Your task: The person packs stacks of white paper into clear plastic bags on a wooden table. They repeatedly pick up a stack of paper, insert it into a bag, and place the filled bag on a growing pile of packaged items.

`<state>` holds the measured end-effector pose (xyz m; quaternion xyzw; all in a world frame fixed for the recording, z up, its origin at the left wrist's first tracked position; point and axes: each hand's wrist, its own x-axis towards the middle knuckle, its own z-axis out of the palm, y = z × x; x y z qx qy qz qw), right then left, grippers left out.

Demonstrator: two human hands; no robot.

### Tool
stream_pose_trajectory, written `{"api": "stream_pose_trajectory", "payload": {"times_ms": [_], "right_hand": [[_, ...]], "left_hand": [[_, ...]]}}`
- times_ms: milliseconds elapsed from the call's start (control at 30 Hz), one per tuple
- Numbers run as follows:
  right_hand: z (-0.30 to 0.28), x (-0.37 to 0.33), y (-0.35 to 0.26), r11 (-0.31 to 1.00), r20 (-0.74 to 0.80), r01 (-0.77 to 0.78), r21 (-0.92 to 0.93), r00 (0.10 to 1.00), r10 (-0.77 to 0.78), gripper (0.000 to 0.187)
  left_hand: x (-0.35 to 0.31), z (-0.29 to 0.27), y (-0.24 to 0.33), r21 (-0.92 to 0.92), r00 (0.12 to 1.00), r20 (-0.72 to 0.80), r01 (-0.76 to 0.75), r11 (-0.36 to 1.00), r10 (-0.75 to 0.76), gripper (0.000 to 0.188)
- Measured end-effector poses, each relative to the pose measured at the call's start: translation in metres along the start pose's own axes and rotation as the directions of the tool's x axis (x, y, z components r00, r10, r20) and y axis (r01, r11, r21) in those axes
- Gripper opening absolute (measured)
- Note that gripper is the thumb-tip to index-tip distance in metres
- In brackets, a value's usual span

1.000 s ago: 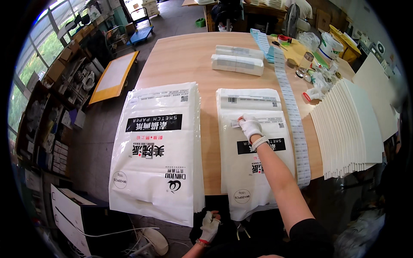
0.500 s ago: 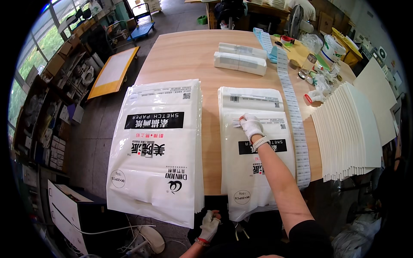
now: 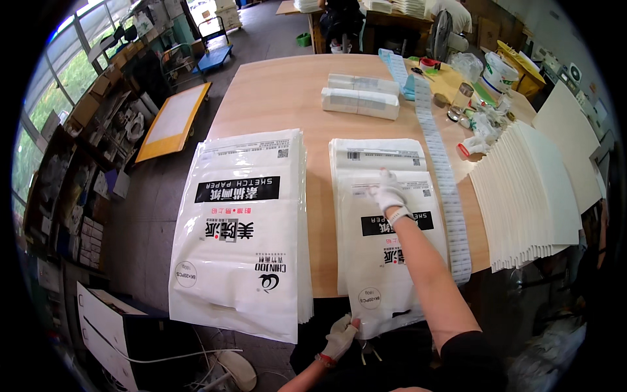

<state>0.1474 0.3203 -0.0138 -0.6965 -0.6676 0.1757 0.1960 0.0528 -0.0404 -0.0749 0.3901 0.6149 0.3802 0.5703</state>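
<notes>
A stack of white printed plastic bags (image 3: 385, 287) lies on the table right of centre, its top bag set nearer to me than those beneath. My right hand (image 3: 390, 191), in a white glove with bare fingertips, rests on this bag's upper part, fingers stretched out and apart. At the bag's near left corner is my left hand (image 3: 341, 336), also gloved; its thumb and fingers close on the plastic edge, partly hidden. A larger stack of the same kind of bags (image 3: 238, 245) lies to the left. Beside the right stack runs a long strip of labels (image 3: 445, 176).
Two wrapped white bundles (image 3: 360, 103) lie farther back on the wooden table (image 3: 281, 85). At right stand fanned white sheets (image 3: 522, 196), a glass jar (image 3: 460, 102) and a white bucket (image 3: 499, 72). An orange-edged board (image 3: 173, 123) is at left. Other people work beyond.
My left hand has moved up and right to the bag's near corner. My right hand's fingers have straightened and spread on the bag; a small white slip showed at them before.
</notes>
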Motion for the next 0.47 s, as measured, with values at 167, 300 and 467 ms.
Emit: {"api": "stream_pose_trajectory", "payload": {"times_ms": [167,300,467], "right_hand": [[-0.070,-0.084,0.096,0.977,-0.061,0.165,0.136,0.986,-0.158,0.027],[-0.119,-0.212,0.162,0.941,0.068,-0.224,-0.252,0.966,0.248,0.036],[-0.035,-0.290,0.203,0.293,0.337,-0.355,0.888,0.935,0.113,0.022]], "left_hand": [[-0.003,-0.006,0.038,0.055,0.913,-0.017,-0.406,0.912,0.408,0.028],[-0.004,-0.015,0.119,0.012,0.820,0.084,-0.569,0.822,0.566,0.022],[-0.022,-0.041,0.169,0.365,0.682,0.247,-0.724,0.585,0.689,0.016]]}}
